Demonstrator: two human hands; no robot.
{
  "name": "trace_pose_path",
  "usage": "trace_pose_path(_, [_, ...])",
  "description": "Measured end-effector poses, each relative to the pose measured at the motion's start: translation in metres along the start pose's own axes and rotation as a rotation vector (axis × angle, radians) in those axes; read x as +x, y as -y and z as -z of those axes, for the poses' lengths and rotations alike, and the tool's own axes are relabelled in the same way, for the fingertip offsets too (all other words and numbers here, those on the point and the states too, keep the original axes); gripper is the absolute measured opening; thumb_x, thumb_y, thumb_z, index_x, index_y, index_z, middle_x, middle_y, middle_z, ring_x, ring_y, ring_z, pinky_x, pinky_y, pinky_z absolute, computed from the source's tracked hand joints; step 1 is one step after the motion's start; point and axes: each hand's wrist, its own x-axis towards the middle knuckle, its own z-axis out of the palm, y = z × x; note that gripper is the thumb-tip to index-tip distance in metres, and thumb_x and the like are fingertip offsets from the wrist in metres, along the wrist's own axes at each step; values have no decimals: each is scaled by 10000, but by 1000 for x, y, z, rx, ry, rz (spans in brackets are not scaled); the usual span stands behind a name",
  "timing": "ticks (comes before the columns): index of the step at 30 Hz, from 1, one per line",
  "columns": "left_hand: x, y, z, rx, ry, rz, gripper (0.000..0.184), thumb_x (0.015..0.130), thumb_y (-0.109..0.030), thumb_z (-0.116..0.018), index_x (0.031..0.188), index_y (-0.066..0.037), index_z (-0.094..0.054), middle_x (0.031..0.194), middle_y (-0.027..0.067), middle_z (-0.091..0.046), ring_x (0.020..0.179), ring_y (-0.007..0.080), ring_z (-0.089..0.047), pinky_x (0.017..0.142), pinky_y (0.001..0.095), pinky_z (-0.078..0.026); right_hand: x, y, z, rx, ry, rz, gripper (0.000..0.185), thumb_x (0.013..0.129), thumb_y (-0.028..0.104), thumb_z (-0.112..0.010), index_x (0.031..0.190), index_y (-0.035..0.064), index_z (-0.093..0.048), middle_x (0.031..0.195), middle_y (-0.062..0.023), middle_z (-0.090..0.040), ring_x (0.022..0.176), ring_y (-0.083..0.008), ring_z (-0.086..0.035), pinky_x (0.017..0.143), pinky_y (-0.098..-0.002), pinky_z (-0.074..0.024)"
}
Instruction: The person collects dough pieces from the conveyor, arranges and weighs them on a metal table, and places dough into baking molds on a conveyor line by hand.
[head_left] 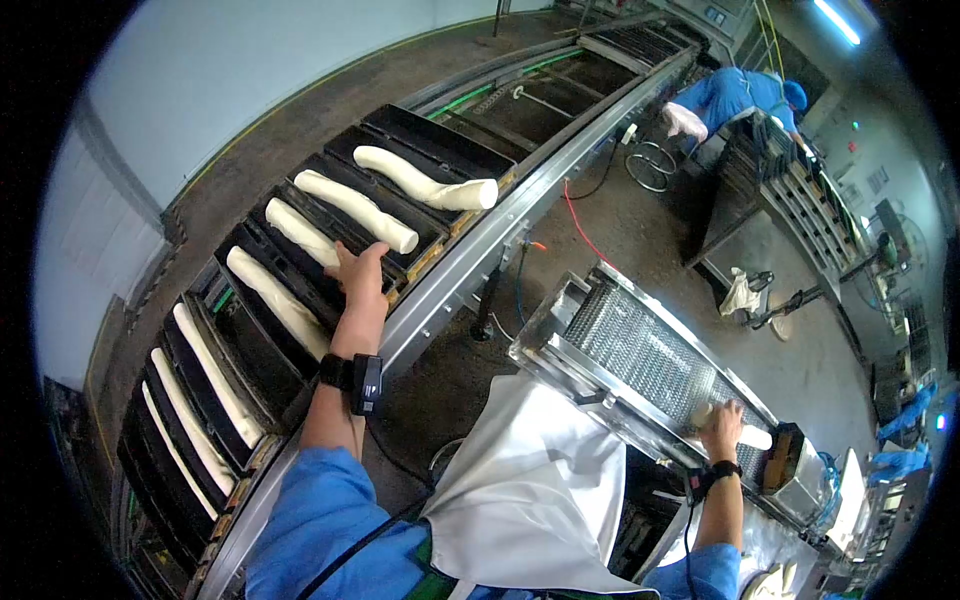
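Observation:
My left hand [362, 275] reaches over the tray line, thumb spread from the fingers, and its fingertips touch the near end of a pale dough roll [298, 228]. That roll lies in a black tray slot, its lower end partly hidden by the hand. Another dough roll [340, 205] lies just beyond, and a curved dough roll [425, 182] is farther up. Below my forearm rests a long dough roll [275, 292]. At lower right, my right hand [722, 430] is closed around a short dough roll [755, 437] on a metal mesh conveyor [640, 335].
Thinner dough strips [210, 370] lie in the nearer black trays. A steel rail [440, 290] edges the tray conveyor. A metal box [795, 480] stands at the mesh belt's end. One person in blue [735, 95] bends over a rack [800, 190] at upper right. Hoses cross the floor.

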Motion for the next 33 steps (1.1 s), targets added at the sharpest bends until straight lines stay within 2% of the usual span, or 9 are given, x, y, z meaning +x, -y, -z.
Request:
trace_pose_path(6, [-4, -1, -4, -6, -2, 6, 969, 728, -224, -693, 1507, -140, -123, 1512, 267, 86, 1401, 457, -77, 1100, 514, -273, 65, -11, 97, 1231, -234, 60, 176, 812, 119, -637, 949, 10, -614, 799, -34, -643, 644, -114, -604, 563, -268, -498])
trace_pose_path(9, [-16, -5, -3, -57, 5, 20, 936, 740, -189, -681, 1503, -130, -142, 1513, 264, 67, 1397, 449, -110, 1093, 502, -280, 46, 36, 218, 1577, -302, 268, 364, 850, 336, -653, 1015, 17, -590, 884, -67, -641, 751, -178, -647, 608, -290, -536])
trace_pose_path(15, [-20, -1, 1, -161, -3, -224, 822, 794, -66, -621, 1482, -71, -170, 1488, 236, -117, 1372, 368, -217, 1097, 458, -252, 33, 162, 327, 2268, 254, 762, 517, 891, 218, -611, 1273, -77, -424, 1239, -249, -526, 1135, -322, -556, 1035, -384, -424])
trace_pose_path(16, [-32, -12, -2, 78, -111, -357, 795, 809, -38, -601, 1477, -57, -171, 1475, 222, -168, 1365, 340, -233, 1103, 441, -239, 31, 172, 327, 2274, 234, 759, 552, 885, 197, -612, 1306, -82, -388, 1268, -266, -501, 1150, -339, -545, 1048, -389, -409])
trace_pose_path(17, [-37, -16, -7, -247, 60, -451, 783, 816, -14, -581, 1477, -43, -160, 1485, 199, -190, 1390, 293, -191, 1120, 406, -195, 32, 179, 327, 2278, 216, 756, 591, 880, 176, -614, 1339, -88, -352, 1296, -283, -476, 1165, -356, -533, 1061, -393, -394])
trace_pose_path(25, [4, -66, -76, -243, 284, -207, 828, 794, -10, -573, 1488, -43, -121, 1499, 231, -195, 1389, 321, -217, 1115, 407, -193, 0, 162, 270, 2128, 163, 761, 707, 782, 171, -702, 1372, -29, -368, 1343, -222, -464, 1206, -316, -516, 1032, -395, -414])
trace_pose_path(27, [1, -80, -85, -318, 269, -98, 800, 787, -32, -580, 1463, -16, -153, 1353, 221, -389, 1228, 324, -429, 954, 441, -405, -5, 148, 241, 2138, 209, 664, 609, 781, 142, -683, 1315, -21, -440, 1297, -196, -518, 1176, -305, -543, 1009, -410, -435])
trace_pose_path(31, [103, -30, -104, -388, 159, 49, 442, 769, -119, -595, 1172, 33, -493, 843, 159, -576, 754, 352, -614, 687, 403, -506, -23, 127, 180, 2125, 306, 339, 414, 779, 101, -649, 1166, -8, -552, 1135, -147, -632, 1090, -263, -602, 966, -421, -472])
trace_pose_path(33, [183, 3, -106, -279, 2, 70, 429, 753, -116, -598, 1152, 18, -515, 860, 154, -575, 692, 338, -610, 620, 452, -499, -22, 118, 148, 2129, 314, 212, 352, 780, 54, -591, 1126, -4, -570, 1063, -127, -653, 1010, -243, -628, 898, -392, -509])
